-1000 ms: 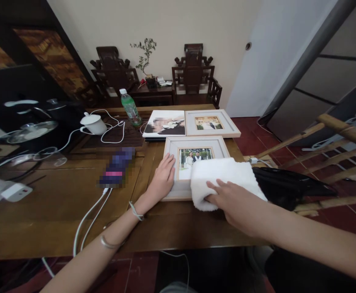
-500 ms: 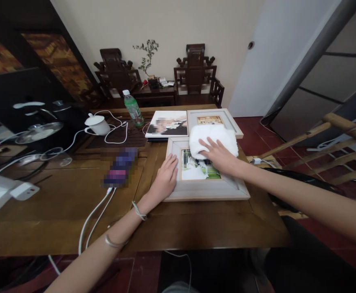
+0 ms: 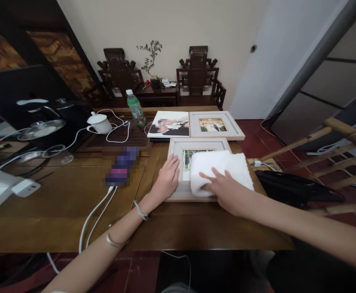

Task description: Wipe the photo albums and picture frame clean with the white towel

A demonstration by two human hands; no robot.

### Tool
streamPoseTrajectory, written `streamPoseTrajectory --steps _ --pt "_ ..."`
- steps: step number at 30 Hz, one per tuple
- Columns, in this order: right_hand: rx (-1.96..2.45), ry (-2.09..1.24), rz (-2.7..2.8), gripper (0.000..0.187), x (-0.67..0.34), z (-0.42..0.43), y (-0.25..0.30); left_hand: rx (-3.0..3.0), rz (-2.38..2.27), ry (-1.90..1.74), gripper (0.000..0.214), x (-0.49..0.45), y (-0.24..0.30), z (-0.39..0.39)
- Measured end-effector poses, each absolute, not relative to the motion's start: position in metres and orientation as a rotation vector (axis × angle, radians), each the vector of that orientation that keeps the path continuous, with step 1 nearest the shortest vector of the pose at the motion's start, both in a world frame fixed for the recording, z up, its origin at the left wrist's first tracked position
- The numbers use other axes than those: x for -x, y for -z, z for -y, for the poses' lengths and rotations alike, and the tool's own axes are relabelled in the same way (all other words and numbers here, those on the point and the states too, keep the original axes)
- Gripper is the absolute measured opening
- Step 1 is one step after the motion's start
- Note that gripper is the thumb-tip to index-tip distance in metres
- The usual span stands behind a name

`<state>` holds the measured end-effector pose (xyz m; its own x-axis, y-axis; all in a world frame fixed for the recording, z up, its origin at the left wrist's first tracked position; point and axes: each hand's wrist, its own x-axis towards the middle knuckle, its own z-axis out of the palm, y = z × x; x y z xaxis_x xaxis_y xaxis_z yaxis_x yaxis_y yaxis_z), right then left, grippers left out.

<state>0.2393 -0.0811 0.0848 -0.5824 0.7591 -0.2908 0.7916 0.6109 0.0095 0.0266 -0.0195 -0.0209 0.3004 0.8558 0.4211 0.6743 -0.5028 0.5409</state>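
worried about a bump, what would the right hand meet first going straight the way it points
Probably the left hand, resting on the near frame, with the white towel leading; depth is hard to judge.

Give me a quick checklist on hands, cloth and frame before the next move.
1. Left hand at the near frame's left edge: ok.
2. Right hand on the white cloth: ok.
3. Framed photo fully visible: not ok, the cloth covers much of it.
4. Green bottle clear of both hands: ok.
5. Surface beneath the cloth free of smudges: cannot tell, hidden.
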Motion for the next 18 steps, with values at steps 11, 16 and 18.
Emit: streamPoseTrajectory --steps 11,16,18 --pt "-1.022 0.149 -2.774 0.049 -0.212 0.090 -0.071 -2.087 -1.347 -1.014 0.048 -0.029 0.008 0.023" --pt "-0.981 -0.104 -2.866 0.034 -0.193 0.044 -0.057 -2.050 -1.270 -1.074 0.052 -0.029 0.004 0.025" --pt "-1.042 -0.208 -2.843 0.034 -0.188 0.023 -0.054 -2.074 -1.263 -1.055 0.053 -0.030 0.005 0.026"
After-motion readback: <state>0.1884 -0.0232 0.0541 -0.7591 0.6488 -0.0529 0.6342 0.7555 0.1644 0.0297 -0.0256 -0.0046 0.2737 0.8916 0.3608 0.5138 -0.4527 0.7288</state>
